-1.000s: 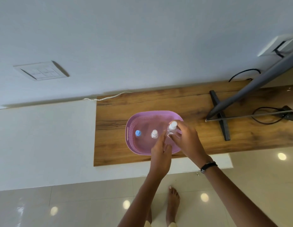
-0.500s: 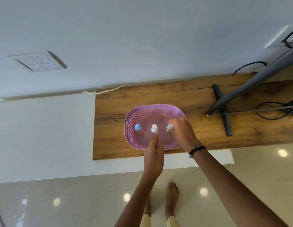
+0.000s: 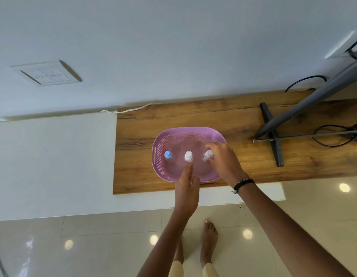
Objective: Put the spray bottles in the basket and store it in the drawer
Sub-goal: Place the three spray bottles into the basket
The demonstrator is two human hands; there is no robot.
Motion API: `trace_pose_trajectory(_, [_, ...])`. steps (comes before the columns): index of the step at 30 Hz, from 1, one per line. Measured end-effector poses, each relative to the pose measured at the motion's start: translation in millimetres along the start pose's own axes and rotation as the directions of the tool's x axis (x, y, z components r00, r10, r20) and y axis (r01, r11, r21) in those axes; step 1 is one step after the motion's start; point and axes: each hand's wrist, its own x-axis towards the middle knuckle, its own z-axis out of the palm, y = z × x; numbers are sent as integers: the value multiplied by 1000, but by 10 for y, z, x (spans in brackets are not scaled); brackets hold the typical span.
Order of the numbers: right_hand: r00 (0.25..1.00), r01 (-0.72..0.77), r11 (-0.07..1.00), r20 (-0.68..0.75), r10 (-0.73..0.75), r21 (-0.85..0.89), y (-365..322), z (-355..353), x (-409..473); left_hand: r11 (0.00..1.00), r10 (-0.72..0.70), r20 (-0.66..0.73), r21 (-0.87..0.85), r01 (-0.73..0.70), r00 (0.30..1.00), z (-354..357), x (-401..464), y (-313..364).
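Head view, looking steeply down: a lilac plastic basket with perforated walls sits on a wood-grain bench against a pale wall. Three small clear spray bottles stand upright in a row inside the basket. The blue-capped bottle is nearest the basket's left handle slot, the white-capped bottle stands in the middle, and the third bottle is toward the right. The right hand (a dark beaded bracelet on its wrist) is curled around that third bottle, fingers wrapped about its top and body. The left hand reaches over the basket's near rim with fingers extended and together, its fingertips just at the middle bottle; it grips nothing, and whether it touches the bottle I cannot tell. To the right on the bench stands a dark TV stand foot with black cables beside it. Bare feet show below on the glossy tiled floor.
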Motion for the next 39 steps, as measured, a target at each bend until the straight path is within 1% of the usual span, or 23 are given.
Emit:
trace_pose_trajectory(6, [993, 64, 997, -98, -61, 33, 9, -141, -137, 1000, 22, -12, 2, -22, 1000, 7, -23, 54])
trace_pose_trajectory(11, [963, 127, 984, -255, -91, 129, 25, -259, -389, 996, 82, -92, 30, -79, 992, 46, -106, 76])
trace_pose_trajectory(14, [947, 162, 969, -305, -101, 184, 30, -264, -571, 991, 127, -136, 50, -121, 983, 109, -203, 87])
trace_pose_trajectory(17, [950, 179, 958, -292, -109, 225, 85, -221, -748, 986, 163, -140, 63, -155, 977, 178, -309, 68])
trace_pose_trajectory(19, [958, 159, 956, -273, -89, 245, 160, -176, -865, 986, 161, -139, 59, -154, 977, 218, -378, 24])
trace_pose_trajectory(22, [968, 81, 963, -251, -14, 256, 305, -113, -1037, 987, 150, -99, 76, -143, 984, 279, -494, -53])
trace_pose_trajectory(27, [980, -15, 943, -183, 80, 334, 503, 95, -1318, 982, 117, -49, 152, -109, 992, 323, -612, -254])
trace_pose_trajectory(31, [982, -89, 918, -117, 145, 385, 578, 343, -1594, 968, 88, 29, 232, -92, 996, 359, -752, -502])
trace_pose_trajectory(33, [983, -117, 916, -85, 161, 383, 637, 465, -1729, 954, 81, 75, 284, -99, 994, 383, -810, -625])
trace_pose_trajectory(37, [971, -205, 902, -40, 238, 380, 850, 666, -1946, 906, 72, 159, 404, -131, 985, 426, -862, -811])
trace_pose_trajectory(39, [954, -271, 879, -16, 301, 392, 1016, 720, -2012, 877, 59, 193, 459, -143, 979, 445, -866, -869])
